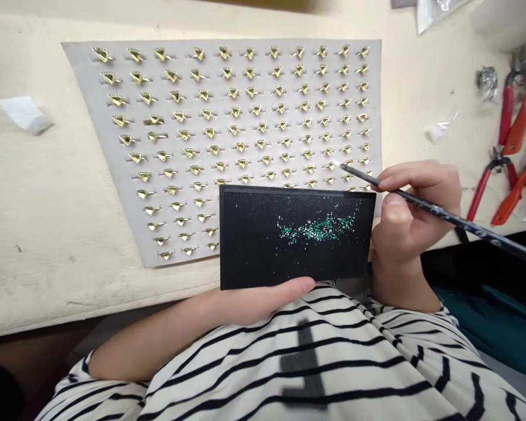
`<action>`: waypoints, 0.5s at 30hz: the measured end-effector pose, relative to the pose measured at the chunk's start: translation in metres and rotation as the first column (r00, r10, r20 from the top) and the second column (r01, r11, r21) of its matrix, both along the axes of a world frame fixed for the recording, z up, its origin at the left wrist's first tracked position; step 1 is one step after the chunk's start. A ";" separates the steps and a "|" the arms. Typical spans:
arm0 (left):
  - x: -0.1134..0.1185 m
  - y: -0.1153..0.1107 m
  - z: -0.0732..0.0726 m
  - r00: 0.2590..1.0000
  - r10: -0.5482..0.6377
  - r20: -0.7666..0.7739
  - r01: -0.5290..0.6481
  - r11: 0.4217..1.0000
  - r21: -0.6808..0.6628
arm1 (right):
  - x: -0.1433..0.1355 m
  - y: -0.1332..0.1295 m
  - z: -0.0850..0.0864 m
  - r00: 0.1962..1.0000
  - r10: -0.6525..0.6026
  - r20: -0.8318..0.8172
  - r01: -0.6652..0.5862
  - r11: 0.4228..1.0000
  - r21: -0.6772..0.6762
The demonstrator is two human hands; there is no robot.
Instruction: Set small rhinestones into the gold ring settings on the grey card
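A black ridged tray rests on my left hand, whose thumb lies along its near edge; the other fingers are hidden beneath. Tiny green and clear rhinestones are scattered over its right half. My right hand pinches a thin dark pen-like stick with a pale tip. That tip is over the right part of a grey sheet, close to the gold rings. Rows of gold triangular-topped rings stand in slits in the sheet. The tray covers the sheet's lower right part.
Red-handled pliers and orange-handled ones lie at the right edge of the cream table. A white scrap is at the left. A small clear plastic piece lies right of the sheet, with plastic bags behind.
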State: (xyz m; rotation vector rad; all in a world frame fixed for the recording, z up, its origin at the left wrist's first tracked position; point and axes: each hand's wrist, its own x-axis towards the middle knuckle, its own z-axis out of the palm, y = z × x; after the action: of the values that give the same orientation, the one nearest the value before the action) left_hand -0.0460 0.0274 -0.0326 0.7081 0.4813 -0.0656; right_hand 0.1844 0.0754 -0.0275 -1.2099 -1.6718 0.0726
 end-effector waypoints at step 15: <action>0.000 -0.002 -0.003 0.997 -0.018 0.077 0.019 1.000 -0.012 | -0.003 -0.001 0.002 0.996 -0.081 -0.043 0.079 0.996 -0.050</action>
State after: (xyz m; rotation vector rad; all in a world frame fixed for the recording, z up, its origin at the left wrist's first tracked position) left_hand -0.0455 0.0250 -0.0360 0.7002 0.4002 -0.0585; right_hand 0.1813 0.0739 -0.0254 -1.3013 -1.5891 0.0901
